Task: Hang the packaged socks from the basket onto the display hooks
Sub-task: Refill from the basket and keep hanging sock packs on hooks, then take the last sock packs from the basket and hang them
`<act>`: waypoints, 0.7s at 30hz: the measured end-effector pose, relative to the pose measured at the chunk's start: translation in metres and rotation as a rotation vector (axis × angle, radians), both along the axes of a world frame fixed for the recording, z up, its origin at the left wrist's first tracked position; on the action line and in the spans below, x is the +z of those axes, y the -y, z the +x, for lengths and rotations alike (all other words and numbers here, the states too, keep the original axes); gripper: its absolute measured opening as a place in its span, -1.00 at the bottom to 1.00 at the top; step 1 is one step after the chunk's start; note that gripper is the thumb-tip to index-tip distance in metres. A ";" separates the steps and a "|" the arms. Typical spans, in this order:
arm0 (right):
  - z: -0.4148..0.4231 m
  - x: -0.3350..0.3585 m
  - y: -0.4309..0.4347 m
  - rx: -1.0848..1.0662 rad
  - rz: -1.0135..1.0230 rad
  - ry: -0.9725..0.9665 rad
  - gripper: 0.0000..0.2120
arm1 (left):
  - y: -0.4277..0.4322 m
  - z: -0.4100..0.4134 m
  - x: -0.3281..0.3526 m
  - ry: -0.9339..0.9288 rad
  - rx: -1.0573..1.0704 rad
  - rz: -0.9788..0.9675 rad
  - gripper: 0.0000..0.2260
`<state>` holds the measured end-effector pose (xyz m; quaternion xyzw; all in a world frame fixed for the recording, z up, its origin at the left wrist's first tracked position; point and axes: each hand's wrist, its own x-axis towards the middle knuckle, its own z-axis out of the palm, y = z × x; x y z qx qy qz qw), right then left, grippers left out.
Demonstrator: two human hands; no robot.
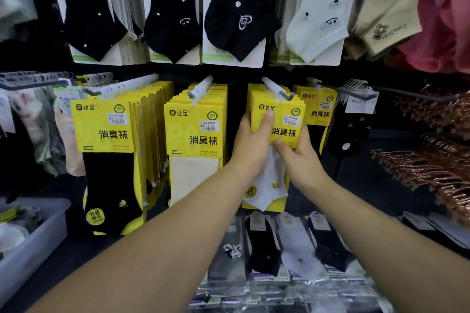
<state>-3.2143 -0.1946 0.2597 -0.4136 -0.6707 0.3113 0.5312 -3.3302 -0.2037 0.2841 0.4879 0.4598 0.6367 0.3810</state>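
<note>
Currently left hand (250,145) and right hand (300,157) both grip yellow-carded white sock pack (277,122) at display hook (278,89); grey basket (38,231) lower left.

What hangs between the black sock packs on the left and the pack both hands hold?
A stack of cream sock packs on its own hook, left of the held pack; head view shows it.
</note>
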 end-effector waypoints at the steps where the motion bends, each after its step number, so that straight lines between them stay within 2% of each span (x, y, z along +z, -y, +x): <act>1: 0.000 -0.001 -0.003 -0.004 -0.011 0.003 -0.44 | -0.003 0.001 0.000 0.006 0.005 -0.003 -0.64; 10: 0.002 0.004 -0.009 0.008 -0.074 0.026 -0.49 | -0.005 0.004 -0.003 -0.015 0.008 -0.048 -0.53; 15: 0.018 -0.008 0.021 -0.096 -0.076 0.143 -0.54 | 0.035 0.003 -0.013 -0.163 0.039 -0.107 -0.30; 18: 0.034 -0.028 0.058 -0.124 -0.079 0.282 -0.38 | 0.090 0.001 -0.033 -0.270 0.017 0.019 -0.41; 19: 0.041 -0.039 0.071 -0.147 -0.081 0.335 -0.39 | 0.109 -0.001 -0.045 -0.316 0.007 0.024 -0.47; 21: 0.055 -0.064 0.099 -0.176 -0.082 0.463 -0.55 | 0.142 -0.006 -0.074 -0.395 -0.010 -0.018 -0.58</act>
